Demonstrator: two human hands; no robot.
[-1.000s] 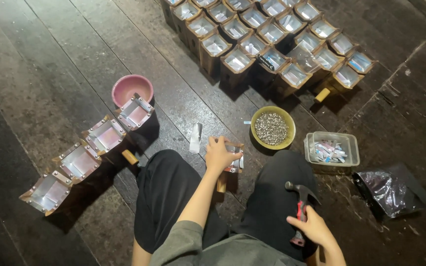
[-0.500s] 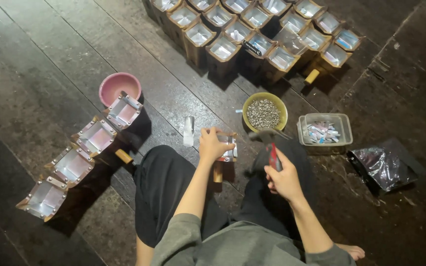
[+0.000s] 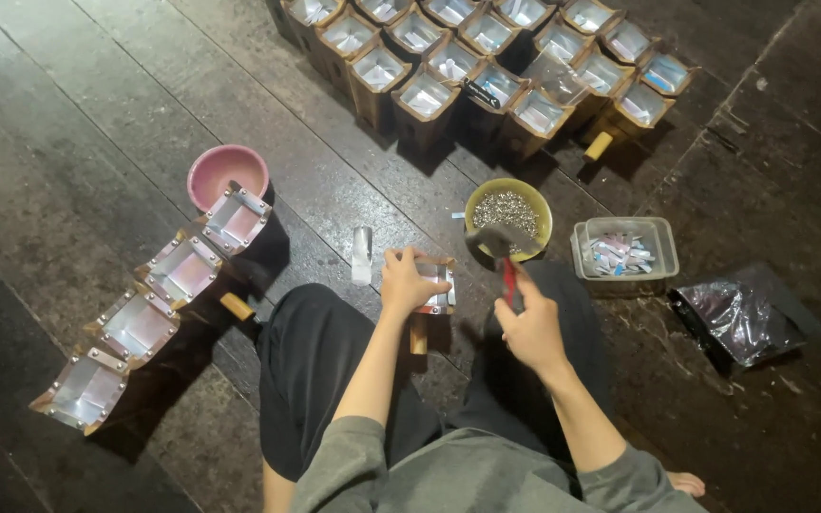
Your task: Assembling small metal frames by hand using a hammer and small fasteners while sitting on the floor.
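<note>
Wooden scoops (image 3: 159, 309): four beside a pink bowl (image 3: 227, 173); one hammer (image 3: 500, 249).

Dark plank floor (image 3: 78, 114) under bowls (image 3: 227, 172), boxes (image 3: 427, 96).

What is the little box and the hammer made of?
The small box under the left hand looks like brown wood lined with shiny metal sheet that glints. The hammer in the right hand seems to have a grey metal head and a red handle, maybe plastic.
</note>
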